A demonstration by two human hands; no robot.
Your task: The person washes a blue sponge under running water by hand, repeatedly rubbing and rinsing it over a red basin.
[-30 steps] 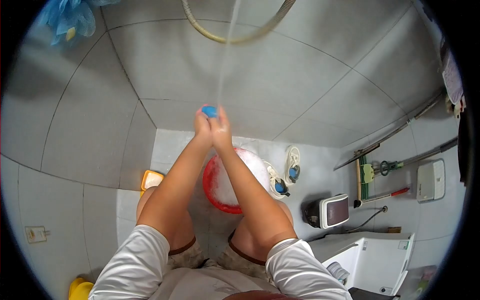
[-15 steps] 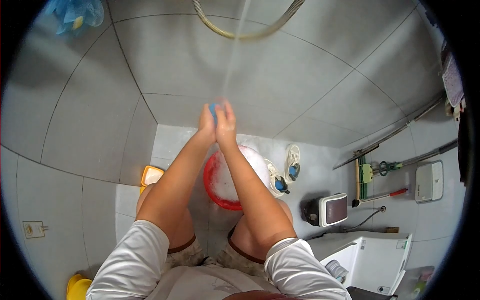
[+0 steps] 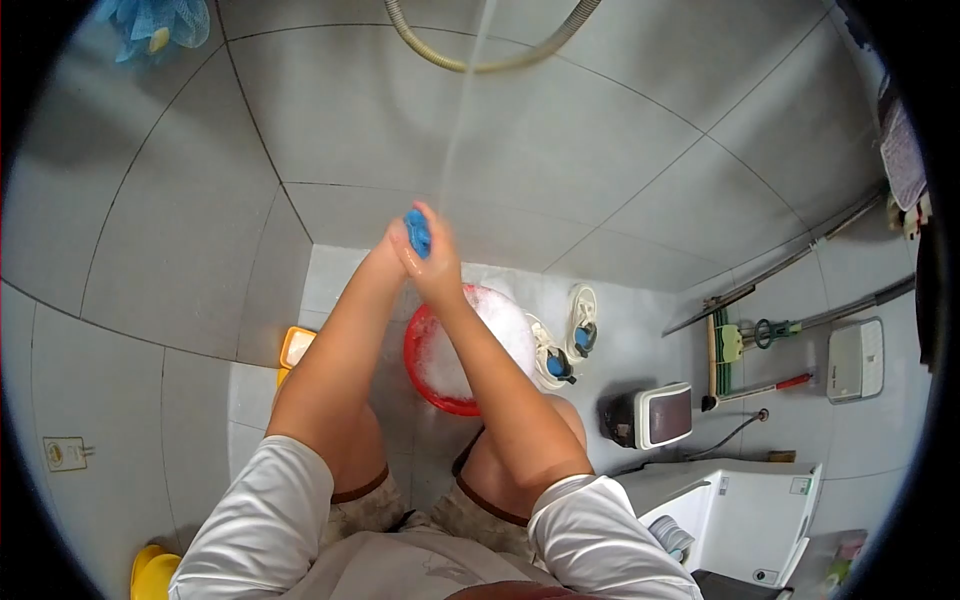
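A small wet blue cloth [image 3: 417, 233] is squeezed between my two hands, in front of the grey tiled wall. My left hand [image 3: 398, 240] presses against it from the left side, its fingers mostly hidden. My right hand [image 3: 434, 258] wraps round it from the right. A stream of water [image 3: 461, 120] falls close by my hands. Below my forearms a red basin [image 3: 425, 378] full of white foam [image 3: 500, 325] stands on the floor.
White shoes [image 3: 581, 322] with blue insides stand right of the basin. Further right are a small bin [image 3: 664, 416], brushes [image 3: 728, 345] and a white open-lidded unit [image 3: 755, 520]. An orange-rimmed container [image 3: 297, 346] lies left. A hose [image 3: 490, 66] loops above.
My hands have turned and shifted slightly left, out of the stream's direct line. More of the blue cloth shows between them now.
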